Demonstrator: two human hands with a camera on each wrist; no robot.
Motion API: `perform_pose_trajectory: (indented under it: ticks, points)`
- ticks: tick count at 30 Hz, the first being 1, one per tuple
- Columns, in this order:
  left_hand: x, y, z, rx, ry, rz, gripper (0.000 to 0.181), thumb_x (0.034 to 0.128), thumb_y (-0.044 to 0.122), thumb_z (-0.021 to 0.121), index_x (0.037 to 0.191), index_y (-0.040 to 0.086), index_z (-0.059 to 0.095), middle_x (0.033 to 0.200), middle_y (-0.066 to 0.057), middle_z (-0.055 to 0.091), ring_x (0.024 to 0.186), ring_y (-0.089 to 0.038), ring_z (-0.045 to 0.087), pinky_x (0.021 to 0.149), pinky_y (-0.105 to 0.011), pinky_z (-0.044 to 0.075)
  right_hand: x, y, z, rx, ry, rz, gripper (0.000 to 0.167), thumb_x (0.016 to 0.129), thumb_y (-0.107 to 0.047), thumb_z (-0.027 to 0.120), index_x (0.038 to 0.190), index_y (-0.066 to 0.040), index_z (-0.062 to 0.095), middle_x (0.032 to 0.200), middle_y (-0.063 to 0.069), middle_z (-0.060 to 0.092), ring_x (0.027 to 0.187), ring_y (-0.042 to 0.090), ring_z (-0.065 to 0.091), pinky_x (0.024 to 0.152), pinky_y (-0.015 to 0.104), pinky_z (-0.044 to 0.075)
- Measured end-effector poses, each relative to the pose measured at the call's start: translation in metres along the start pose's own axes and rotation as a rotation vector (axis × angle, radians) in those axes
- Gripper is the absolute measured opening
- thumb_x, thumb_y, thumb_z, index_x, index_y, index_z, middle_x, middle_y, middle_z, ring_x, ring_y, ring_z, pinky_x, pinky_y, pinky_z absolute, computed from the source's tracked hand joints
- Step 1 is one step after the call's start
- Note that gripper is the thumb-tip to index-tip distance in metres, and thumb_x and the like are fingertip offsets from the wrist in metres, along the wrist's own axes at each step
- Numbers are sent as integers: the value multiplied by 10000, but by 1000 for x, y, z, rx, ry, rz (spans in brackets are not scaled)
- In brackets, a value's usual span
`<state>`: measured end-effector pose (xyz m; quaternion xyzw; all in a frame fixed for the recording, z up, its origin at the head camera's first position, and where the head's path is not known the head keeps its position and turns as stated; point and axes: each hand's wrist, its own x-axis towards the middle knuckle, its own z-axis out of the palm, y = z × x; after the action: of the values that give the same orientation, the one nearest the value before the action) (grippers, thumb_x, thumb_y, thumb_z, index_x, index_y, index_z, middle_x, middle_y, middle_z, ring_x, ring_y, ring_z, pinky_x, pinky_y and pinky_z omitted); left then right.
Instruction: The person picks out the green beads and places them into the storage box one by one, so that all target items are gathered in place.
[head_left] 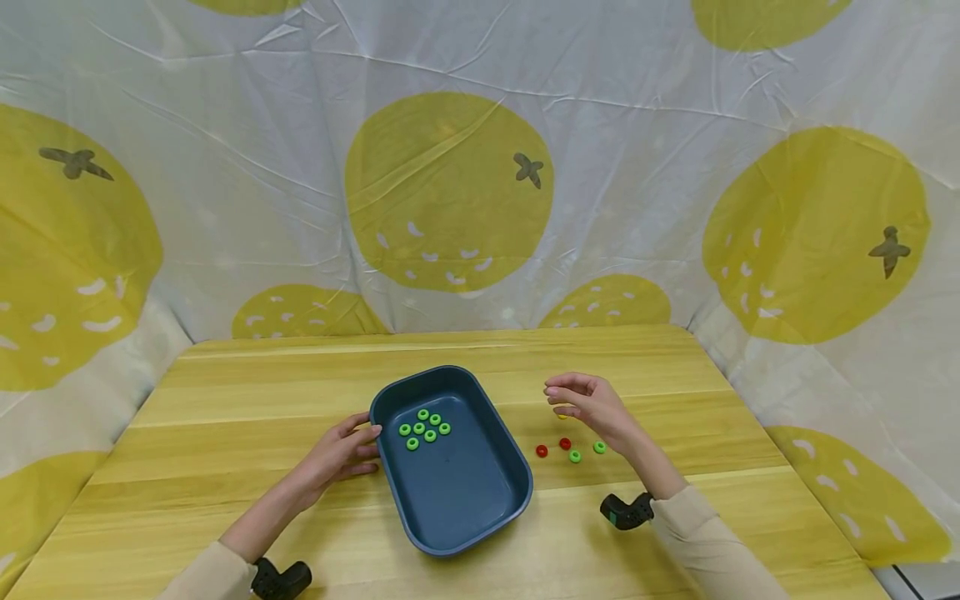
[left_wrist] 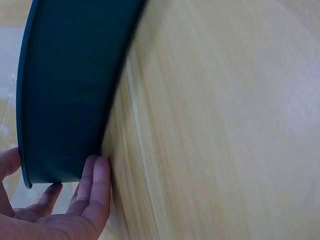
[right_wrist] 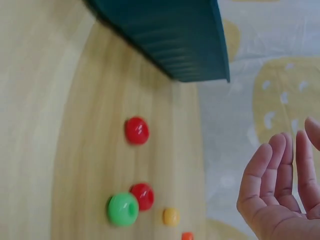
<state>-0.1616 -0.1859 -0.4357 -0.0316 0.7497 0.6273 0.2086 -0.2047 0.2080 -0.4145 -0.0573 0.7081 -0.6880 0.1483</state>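
A dark blue tray (head_left: 465, 492) sits on the table, with several green ring-shaped beads (head_left: 419, 428) grouped inside toward its far left. My left hand (head_left: 341, 458) grips the tray's left side, thumb at the rim and fingers against the outer wall (left_wrist: 65, 100). To the right of the tray, my right hand (head_left: 592, 408) hovers over the table with its fingers gently bent. Nothing shows between those fingers (right_wrist: 272, 160), though the thumb is partly cut off. Below it lie red beads (head_left: 542, 451), green beads (head_left: 575, 457) and a yellow bead (right_wrist: 171, 216), partly hidden in the head view.
The wooden table (head_left: 247, 400) is backed by a hanging white cloth (head_left: 630, 192) with yellow fruit prints. An orange-red piece (right_wrist: 187, 236) shows at the right wrist view's lower edge. A black device is worn at each wrist, such as the right wrist device (head_left: 626, 511).
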Motion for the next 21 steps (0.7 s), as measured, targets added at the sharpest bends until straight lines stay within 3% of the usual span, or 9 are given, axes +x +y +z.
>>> perform_pose_trajectory:
  ticks: [7,12,21]
  points:
    - [-2,0,1,2,-13,6,670,970,354,484,1447,-31,212,1252,-249,581,1029,-239,657,897,-422,537,-11,11,-22,-69,37,20,462,870,-233,665,1199,67,544,1149,58,623,1083,269,602,949,386,513]
    - [-2,0,1,2,-13,9,675,968,358,486,1447,-30,212,1258,-251,576,1038,-247,654,895,-420,538,-16,18,-36,-139,59,14,488,876,-248,657,1210,84,531,1117,59,639,1084,292,601,958,445,497]
    - [-1,0,1,4,1,2,664,962,363,495,1440,-17,235,1253,-242,583,1021,-218,660,891,-399,543,-27,27,-55,-415,113,-59,413,876,-250,656,1144,60,601,1088,228,656,911,286,651,759,346,558]
